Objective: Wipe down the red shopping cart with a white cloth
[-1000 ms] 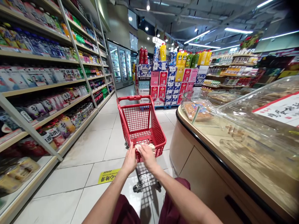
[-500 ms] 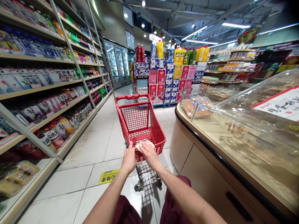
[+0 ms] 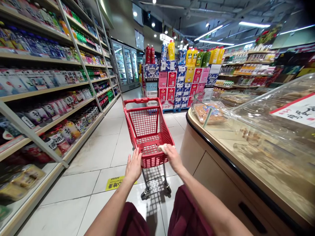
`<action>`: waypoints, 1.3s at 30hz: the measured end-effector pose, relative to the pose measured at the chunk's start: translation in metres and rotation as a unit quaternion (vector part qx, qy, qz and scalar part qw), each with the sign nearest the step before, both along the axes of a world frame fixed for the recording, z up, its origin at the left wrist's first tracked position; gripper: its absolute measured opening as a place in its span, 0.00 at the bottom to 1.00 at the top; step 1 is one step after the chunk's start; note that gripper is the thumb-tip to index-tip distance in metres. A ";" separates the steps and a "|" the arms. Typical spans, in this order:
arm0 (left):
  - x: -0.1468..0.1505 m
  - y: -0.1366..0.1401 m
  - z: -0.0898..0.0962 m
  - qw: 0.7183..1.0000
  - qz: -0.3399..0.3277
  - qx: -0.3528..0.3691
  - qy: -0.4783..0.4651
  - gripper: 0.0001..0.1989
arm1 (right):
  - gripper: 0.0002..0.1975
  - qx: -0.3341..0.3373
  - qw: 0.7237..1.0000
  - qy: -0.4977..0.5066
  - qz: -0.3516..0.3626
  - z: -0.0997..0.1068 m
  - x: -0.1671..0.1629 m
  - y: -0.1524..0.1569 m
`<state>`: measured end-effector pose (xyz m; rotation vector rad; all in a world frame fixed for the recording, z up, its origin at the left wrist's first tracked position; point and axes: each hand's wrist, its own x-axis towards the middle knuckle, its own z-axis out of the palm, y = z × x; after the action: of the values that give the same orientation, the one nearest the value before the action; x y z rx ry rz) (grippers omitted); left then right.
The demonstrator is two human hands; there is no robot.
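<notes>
A red plastic shopping cart on grey legs with black casters stands before me, its handle at the far end. At the near rim's left corner, my left hand rests against the cart with its fingers stretched out and nothing in them. My right hand is closed on a whitish cloth, which it presses on the near rim toward the right corner. Part of the cloth is hidden under the fingers. The grid basket shows nothing inside it.
Drink shelves line the left side. A wooden counter with clear covers and packaged food stands close on the right. Stacked drink cartons rise behind the cart. A yellow floor sticker lies on the tiles.
My right hand has slid the cloth rightward along the near rim, away from my left hand. My left hand has shifted slightly left, still at the left corner.
</notes>
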<state>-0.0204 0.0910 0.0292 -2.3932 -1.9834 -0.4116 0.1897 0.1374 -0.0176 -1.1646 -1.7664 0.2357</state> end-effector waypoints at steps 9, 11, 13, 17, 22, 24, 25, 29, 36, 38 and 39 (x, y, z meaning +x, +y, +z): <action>0.007 -0.001 0.001 1.000 0.009 -0.016 -0.016 0.30 | 0.15 0.052 0.993 -0.063 0.080 -0.006 -0.045 -0.005; 0.004 -0.001 0.002 1.000 0.009 -0.014 0.000 0.30 | 0.16 0.046 0.996 -0.064 0.043 -0.006 -0.020 -0.002; 0.004 -0.001 0.003 1.000 0.011 -0.016 0.011 0.29 | 0.17 0.040 0.998 -0.050 -0.012 -0.008 0.009 0.002; 0.010 -0.001 0.001 0.999 0.024 -0.026 0.009 0.27 | 0.18 0.062 0.997 -0.043 -0.024 -0.015 -0.002 0.001; 0.007 -0.002 0.004 1.000 0.014 -0.019 0.017 0.27 | 0.17 0.078 0.991 -0.078 0.070 -0.016 -0.042 -0.001; 0.004 -0.002 0.005 1.000 0.009 -0.019 0.023 0.27 | 0.17 0.061 0.996 -0.056 0.034 -0.015 -0.018 0.002; 0.003 -0.002 0.005 0.999 0.008 -0.020 0.025 0.27 | 0.18 0.054 0.998 -0.044 0.007 -0.014 -0.003 0.003; 0.008 -0.002 0.002 1.000 0.020 -0.021 0.009 0.27 | 0.18 0.060 0.997 -0.019 -0.049 -0.013 0.014 0.002; 0.006 0.002 0.009 0.971 0.034 -0.029 -0.234 0.29 | 0.13 -0.042 0.986 0.137 0.084 0.019 -0.051 -0.016; 0.005 0.004 0.014 0.903 0.065 -0.027 -0.424 0.30 | 0.14 -0.141 0.949 0.265 0.096 0.033 -0.043 -0.019; 0.006 0.005 0.016 0.863 0.079 -0.026 -0.499 0.30 | 0.16 -0.186 0.923 0.317 0.112 0.038 -0.038 -0.021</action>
<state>-0.0144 0.0964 0.0448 -2.1806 -2.4520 -1.9133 0.1521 0.1168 0.0207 -0.9823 -1.2899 1.0071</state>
